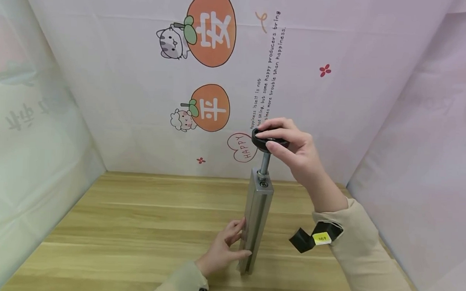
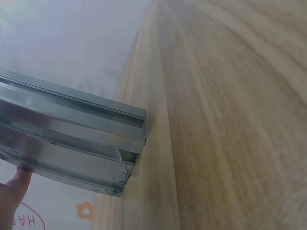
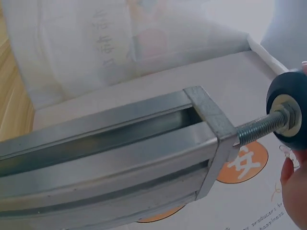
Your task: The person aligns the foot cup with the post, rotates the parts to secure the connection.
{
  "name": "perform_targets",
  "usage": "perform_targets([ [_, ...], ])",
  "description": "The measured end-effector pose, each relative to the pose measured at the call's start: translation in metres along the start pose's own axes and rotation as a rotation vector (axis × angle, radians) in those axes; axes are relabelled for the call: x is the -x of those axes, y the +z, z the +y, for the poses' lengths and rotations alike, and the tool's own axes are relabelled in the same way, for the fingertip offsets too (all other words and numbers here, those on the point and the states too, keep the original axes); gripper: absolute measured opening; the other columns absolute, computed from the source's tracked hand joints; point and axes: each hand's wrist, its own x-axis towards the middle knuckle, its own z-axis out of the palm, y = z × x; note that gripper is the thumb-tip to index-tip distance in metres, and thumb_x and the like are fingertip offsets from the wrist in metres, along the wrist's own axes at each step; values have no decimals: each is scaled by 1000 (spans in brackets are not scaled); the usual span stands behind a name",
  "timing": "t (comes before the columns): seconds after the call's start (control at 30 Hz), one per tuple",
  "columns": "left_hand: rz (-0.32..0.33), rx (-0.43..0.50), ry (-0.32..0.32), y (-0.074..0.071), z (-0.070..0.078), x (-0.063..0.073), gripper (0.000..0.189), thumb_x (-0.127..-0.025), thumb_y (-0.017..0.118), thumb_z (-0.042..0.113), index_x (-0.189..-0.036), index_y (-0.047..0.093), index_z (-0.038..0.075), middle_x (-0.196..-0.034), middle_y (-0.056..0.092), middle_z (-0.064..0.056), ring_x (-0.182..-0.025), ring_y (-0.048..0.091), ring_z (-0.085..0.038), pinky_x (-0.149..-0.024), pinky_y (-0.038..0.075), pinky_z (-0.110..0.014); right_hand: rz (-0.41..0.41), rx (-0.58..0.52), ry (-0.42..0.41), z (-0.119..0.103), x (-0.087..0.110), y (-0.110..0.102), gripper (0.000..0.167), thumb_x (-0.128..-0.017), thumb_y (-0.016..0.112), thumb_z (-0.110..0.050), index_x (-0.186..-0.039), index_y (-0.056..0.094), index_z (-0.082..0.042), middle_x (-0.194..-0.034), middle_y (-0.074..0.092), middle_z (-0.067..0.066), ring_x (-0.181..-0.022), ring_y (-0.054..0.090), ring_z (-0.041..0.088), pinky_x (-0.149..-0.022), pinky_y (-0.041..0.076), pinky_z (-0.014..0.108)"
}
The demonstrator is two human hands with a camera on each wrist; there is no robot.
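A silver slotted aluminium profile [image 1: 256, 223] stands nearly upright, its lower end at the wooden table in the left wrist view. My left hand [image 1: 222, 251] holds it low down, thumb on one side and fingers on the other. From the plate [image 3: 211, 112] on its upper end rises a threaded rod [image 3: 261, 128] with a nut [image 3: 289, 115] under a round black levelling foot [image 3: 288, 91]. My right hand [image 1: 300, 152] grips that foot by its rim from above, thumb and fingers spread round it. Part of the foot is hidden behind the fingers.
Beneath everything lies a wood-grain table [image 1: 145, 228]. A pale printed cloth [image 1: 123, 86] with orange fruit drawings hangs behind it, and more cloth [image 1: 422, 139] walls off both sides. A black strap mount [image 1: 324, 234] with a yellow label sits on my right wrist.
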Motion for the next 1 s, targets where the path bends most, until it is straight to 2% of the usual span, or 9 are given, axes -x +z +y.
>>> perform_targets([
  [0.13, 1, 5, -6, 0, 1, 0, 83, -80, 68, -6, -148, 24, 11, -130, 38, -30, -123, 43, -3, -105, 43, -30, 51, 221, 22, -8, -2, 3, 27, -80, 59, 7, -95, 75, -10, -107, 62, -10, -104, 44, 18, -78, 45, 21],
  [0.23, -4, -6, 11, 0, 0, 0, 82, -81, 68, -6, -148, 23, 11, -129, 38, -30, -124, 41, -3, -106, 43, -30, 52, 305, 10, -10, -2, 3, 21, -81, 59, 2, -97, 73, 0, -105, 61, -14, -100, 42, 16, -78, 40, 25],
  [0.43, -13, 9, 22, 0, -2, 1, 83, -80, 68, -8, -148, 23, 9, -130, 38, -27, -125, 41, -4, -105, 43, -29, -22, 266, -34, -9, 0, -4, 41, -82, 45, -5, -107, 73, -22, -110, 59, -11, -99, 38, 17, -80, 36, 28],
  [0.5, -12, 13, 19, 0, -1, 1, 82, -80, 68, -8, -148, 23, 9, -131, 38, -26, -124, 41, -5, -105, 44, -29, -40, 242, -46, -8, 2, -7, 39, -86, 47, -5, -111, 70, -24, -113, 60, -11, -102, 40, 17, -84, 38, 26],
  [0.6, -10, 8, 11, -1, 0, 1, 82, -81, 67, -8, -148, 23, 8, -131, 39, -26, -124, 42, -5, -104, 45, -31, -40, 229, -77, -6, 5, -11, 28, -91, 55, -9, -113, 70, -17, -117, 62, -11, -105, 43, 17, -87, 41, 24],
  [0.7, -8, -2, 2, 0, 1, 0, 82, -81, 68, -7, -148, 23, 10, -131, 39, -26, -124, 42, -5, -105, 44, -31, -2, 309, -121, -6, 6, -10, 24, -91, 63, -26, -107, 72, -10, -115, 63, -10, -102, 44, 14, -84, 39, 23],
  [0.83, -10, -16, 8, 0, 1, 1, 82, -81, 68, -6, -148, 23, 9, -131, 38, -29, -124, 41, -4, -105, 44, -32, 84, 517, -213, -8, 4, -2, 48, -87, 64, -48, -97, 73, -2, -103, 67, 5, -91, 39, 11, -72, 29, 24],
  [0.9, -9, -11, 5, 1, 0, 0, 82, -81, 68, -6, -148, 23, 9, -131, 38, -28, -124, 41, -4, -105, 44, -31, 135, 610, -268, -9, 3, 2, 53, -86, 62, -52, -94, 73, 0, -96, 65, 14, -85, 38, 15, -69, 25, 24],
  [1.0, -7, -1, 1, 1, 0, 1, 82, -80, 68, -6, -147, 24, 9, -131, 39, -26, -124, 41, -4, -105, 44, -30, 201, 715, -346, -10, 2, 10, 54, -87, 61, -53, -90, 74, -1, -88, 63, 16, -79, 38, 24, -68, 23, 26],
])
